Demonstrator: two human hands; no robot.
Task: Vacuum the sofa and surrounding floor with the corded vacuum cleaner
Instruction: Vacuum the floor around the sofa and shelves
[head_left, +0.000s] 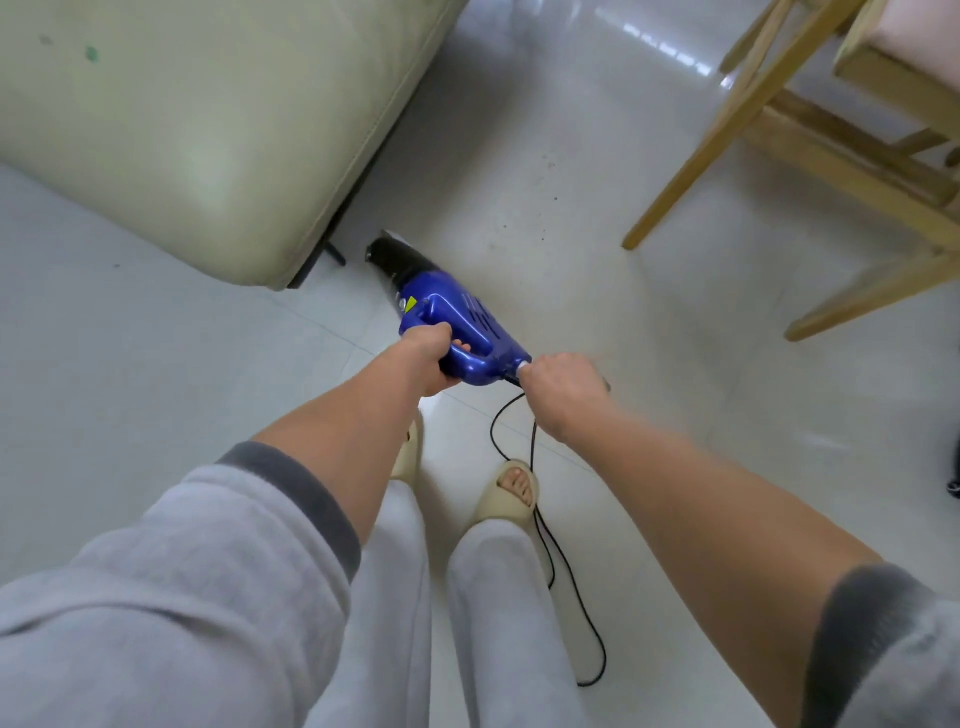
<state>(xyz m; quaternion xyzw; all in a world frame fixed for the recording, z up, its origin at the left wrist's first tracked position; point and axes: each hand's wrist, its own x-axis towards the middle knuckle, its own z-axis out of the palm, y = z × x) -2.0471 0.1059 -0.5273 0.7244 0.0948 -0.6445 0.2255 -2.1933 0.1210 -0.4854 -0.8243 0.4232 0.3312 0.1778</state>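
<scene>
A blue hand-held vacuum cleaner (457, 322) with a black nozzle points down at the white tiled floor (597, 234), close to the corner of a cream sofa (197, 130). My left hand (431, 358) grips its blue handle. My right hand (561, 384) holds the black cord (566, 587) where it leaves the rear of the vacuum. The cord loops down past my right foot and trails across the floor.
A wooden chair (810, 130) stands at the right, its legs spread over the floor. Dark crumbs (524, 223) lie on the tiles between sofa and chair. My feet in beige slippers (514, 493) stand just behind the vacuum. A dark object (953, 467) shows at the right edge.
</scene>
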